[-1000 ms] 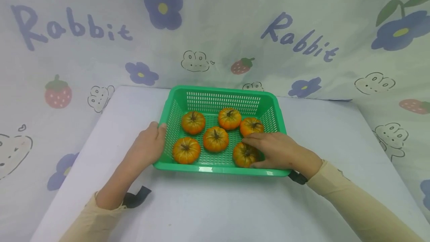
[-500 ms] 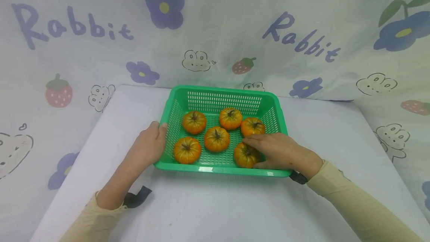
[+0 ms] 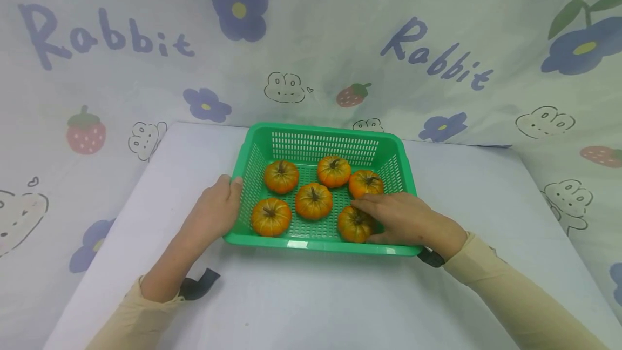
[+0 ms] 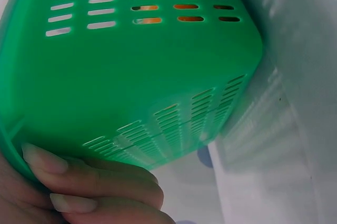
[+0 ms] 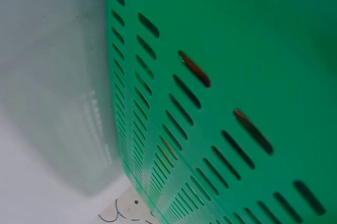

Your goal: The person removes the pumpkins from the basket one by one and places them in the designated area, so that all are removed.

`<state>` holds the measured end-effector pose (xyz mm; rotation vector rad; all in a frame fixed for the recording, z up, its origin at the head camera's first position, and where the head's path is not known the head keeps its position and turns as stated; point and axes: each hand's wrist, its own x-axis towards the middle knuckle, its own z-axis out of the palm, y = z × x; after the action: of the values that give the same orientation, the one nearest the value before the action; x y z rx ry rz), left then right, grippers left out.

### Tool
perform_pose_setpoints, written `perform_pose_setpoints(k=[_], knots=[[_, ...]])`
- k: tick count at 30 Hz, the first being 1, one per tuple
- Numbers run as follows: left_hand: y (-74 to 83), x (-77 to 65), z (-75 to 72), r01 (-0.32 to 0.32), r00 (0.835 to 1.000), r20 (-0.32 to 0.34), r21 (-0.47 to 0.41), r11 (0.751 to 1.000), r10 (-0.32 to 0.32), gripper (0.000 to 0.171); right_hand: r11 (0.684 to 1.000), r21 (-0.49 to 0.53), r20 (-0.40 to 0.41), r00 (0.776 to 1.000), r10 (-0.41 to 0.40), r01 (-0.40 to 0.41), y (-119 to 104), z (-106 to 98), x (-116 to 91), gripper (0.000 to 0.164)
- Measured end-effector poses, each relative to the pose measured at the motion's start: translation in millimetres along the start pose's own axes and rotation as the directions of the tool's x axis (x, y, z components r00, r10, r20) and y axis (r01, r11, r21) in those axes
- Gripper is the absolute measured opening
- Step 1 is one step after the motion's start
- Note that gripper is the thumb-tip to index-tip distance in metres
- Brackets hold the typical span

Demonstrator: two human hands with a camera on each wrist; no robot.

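A green plastic basket (image 3: 311, 246) with slotted walls stands on the white table, holding several small orange pumpkins (image 3: 313, 202). My left hand (image 3: 216, 207) grips the basket's left rim; the left wrist view shows its fingers (image 4: 100, 182) curled under the edge. Reaching in over the right rim, my right hand (image 3: 400, 217) holds the front-right pumpkin (image 3: 353, 224), with the thumb on its near side and the fingers over its far side. That hand partly hides this pumpkin. In the right wrist view the outer basket wall (image 5: 210, 108) fills most of the frame, and the hand is out of sight.
Behind the right hand lies another pumpkin (image 3: 365, 182), close to its fingers. A white cloth backdrop (image 3: 311, 42) with flowers, rabbits and lettering rises behind the table (image 3: 291, 301). Dark straps (image 3: 198, 285) show at both wrists.
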<state>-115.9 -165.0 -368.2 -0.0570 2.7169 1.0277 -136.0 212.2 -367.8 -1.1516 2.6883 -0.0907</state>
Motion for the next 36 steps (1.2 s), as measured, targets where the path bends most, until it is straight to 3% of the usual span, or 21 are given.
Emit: perform_pose_setpoints(k=[19, 36], knots=[[0.7, -0.5, 0.0, 0.006, 1.0, -0.004, 0.002, 1.0, -0.006, 0.05, 1.0, 0.025, -0.03, 0.999, 0.016, -0.015, 0.3, 1.0, -1.0, 0.073], [-1.0, 2.1, 1.4, 0.011, 1.0, -0.014, 0.028, 1.0, -0.011, 0.05, 0.998, 0.061, -0.114, 0.993, 0.02, -0.013, 1.3, 1.5, -4.9, 0.073]])
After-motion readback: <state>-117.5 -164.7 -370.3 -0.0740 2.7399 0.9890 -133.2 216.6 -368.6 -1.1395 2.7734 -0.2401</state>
